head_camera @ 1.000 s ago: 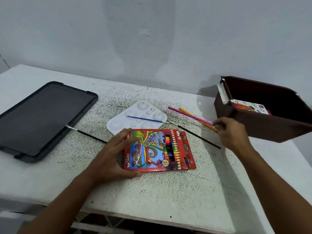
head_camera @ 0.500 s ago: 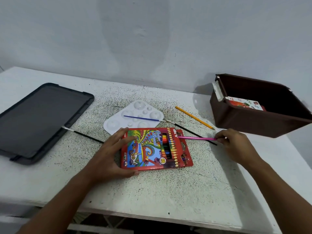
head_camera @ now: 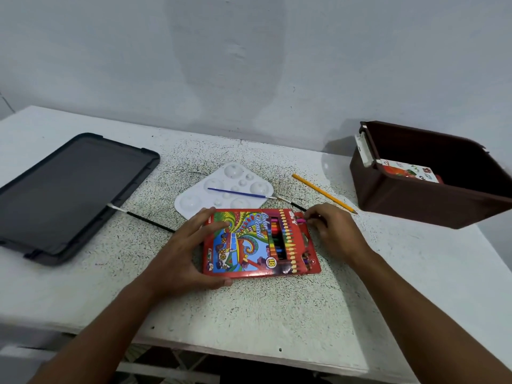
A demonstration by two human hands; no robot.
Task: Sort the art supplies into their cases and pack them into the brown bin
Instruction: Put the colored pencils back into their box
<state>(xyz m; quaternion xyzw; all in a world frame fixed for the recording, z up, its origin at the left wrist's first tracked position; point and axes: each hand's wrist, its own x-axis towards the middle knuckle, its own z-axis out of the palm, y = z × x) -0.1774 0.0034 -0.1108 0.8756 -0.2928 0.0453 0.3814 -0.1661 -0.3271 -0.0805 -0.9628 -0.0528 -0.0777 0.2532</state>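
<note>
A red colour pencil box (head_camera: 249,245) lies flat in the middle of the table. My left hand (head_camera: 185,253) grips its left edge, thumb under the near side and fingers over the top. My right hand (head_camera: 335,231) pinches the end of a pink pencil (head_camera: 302,220) at the box's far right corner; most of the pencil is hidden inside the box. A yellow pencil (head_camera: 324,193) lies loose between the box and the brown bin (head_camera: 410,200), which holds a printed box (head_camera: 407,173).
A white paint palette (head_camera: 199,198) sits behind the pencil box with a blue brush (head_camera: 238,193) across it. A black brush (head_camera: 144,218) lies left of it, its tip on the dark grey lid (head_camera: 63,195). Another thin black brush (head_camera: 293,204) pokes out near my right hand.
My right hand picked the pink pencil from beside the yellow one, carried it left and slid it into the box. The left hand kept its hold on the box.
</note>
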